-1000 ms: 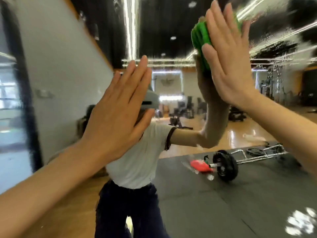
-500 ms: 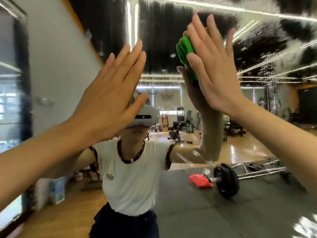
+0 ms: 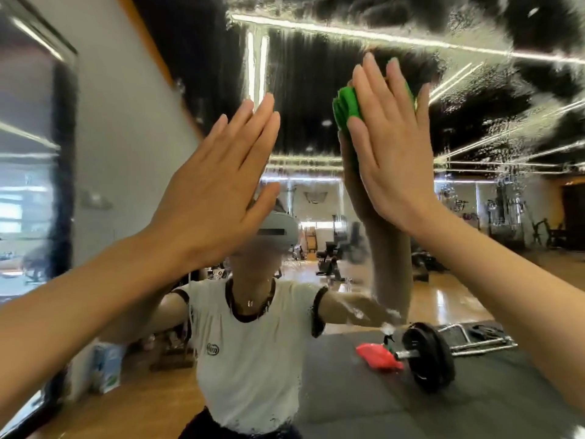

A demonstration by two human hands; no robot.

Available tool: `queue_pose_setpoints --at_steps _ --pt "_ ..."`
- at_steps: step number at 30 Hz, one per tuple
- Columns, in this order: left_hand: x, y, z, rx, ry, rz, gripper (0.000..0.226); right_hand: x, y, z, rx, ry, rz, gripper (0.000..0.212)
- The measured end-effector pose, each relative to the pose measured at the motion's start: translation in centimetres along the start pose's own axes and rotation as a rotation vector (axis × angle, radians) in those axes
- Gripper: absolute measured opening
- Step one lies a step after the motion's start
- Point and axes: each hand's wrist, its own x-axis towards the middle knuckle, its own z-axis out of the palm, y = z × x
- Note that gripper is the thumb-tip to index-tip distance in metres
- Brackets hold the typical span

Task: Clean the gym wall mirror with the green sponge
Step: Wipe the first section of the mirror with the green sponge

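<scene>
Pressing flat against the mirror [image 3: 316,90] in the upper right of centre, the right hand [image 3: 392,160] has its fingers straight and together, palm toward the glass, with the green sponge [image 3: 346,106] pinned beneath it. Only the sponge's left edge and a sliver by the little finger show past the hand; the rest is covered. The hand is not clenched around the sponge but spread over it, holding it against the glass by pressure.

Left of centre, the left hand [image 3: 218,191] is raised, open and flat, fingers together and pointing up and to the right, with nothing in it. Whether its palm touches the glass cannot be told from this angle.

Wet streaks and beads of water cover the mirror along the top and the right side of the frame, smearing the reflected ceiling lights. Lower down the glass shows the person's reflection in a white shirt [image 3: 253,359] with dark trim, both arms lifted. In the lower right of the reflection, a barbell [image 3: 427,353] lies on a dark floor mat, and a red object [image 3: 376,356] sits just beside its plate. Gym machines stand blurred on the wooden floor further back.
</scene>
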Motion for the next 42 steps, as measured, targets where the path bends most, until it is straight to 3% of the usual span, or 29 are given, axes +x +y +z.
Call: queue_pose_setpoints --at_steps 5,8,12,15,20,23,28,31,35,38,42 --pt "0.0 0.0 0.1 0.014 0.007 0.007 0.071 -14.2 -1.4 -1.8 -0.018 -0.162 -0.258 0.052" --pt "0.1 0.1 0.0 0.018 -0.003 -0.002 0.072 -14.3 -0.5 -2.3 -0.052 -0.230 -0.371 0.050" --pt "0.1 0.0 0.0 0.003 -0.026 -0.014 0.072 -4.0 -0.3 -1.1 0.001 -0.098 -0.146 0.053" --pt "0.0 0.1 -0.3 -0.060 -0.027 -0.025 0.071 -3.3 -1.4 -0.4 -0.009 -0.035 0.002 0.055" --pt "-5.0 0.2 -1.8 -0.094 -0.027 -0.147 0.070 -16.8 -2.9 -1.6 -0.042 -0.159 -0.189 0.052" --pt "-8.4 -0.1 -2.4 -0.042 -0.047 -0.156 0.070 -15.8 -1.8 -1.9 -0.043 -0.189 -0.279 0.051" --pt "-9.5 -0.7 -2.0 -0.027 -0.072 -0.244 0.072 -3.2 -2.0 -0.2 -0.031 -0.031 0.036 0.055" --pt "-9.5 -0.7 -1.8 -0.010 -0.059 -0.239 0.072 -4.7 -3.2 0.0 -0.014 -0.028 0.097 0.056" --pt "-9.6 -0.7 -1.7 -0.008 -0.045 -0.232 0.073 -16.9 -4.5 -1.5 -0.043 -0.189 -0.153 0.053" --pt "-9.7 -0.7 -1.6 0.003 -0.045 -0.230 0.073 -18.0 -3.1 -2.0 -0.066 -0.229 -0.296 0.052" --pt "-9.7 -0.8 -1.4 0.004 -0.037 -0.232 0.072 -9.0 -5.0 -0.2 0.064 -0.005 0.184 0.056"
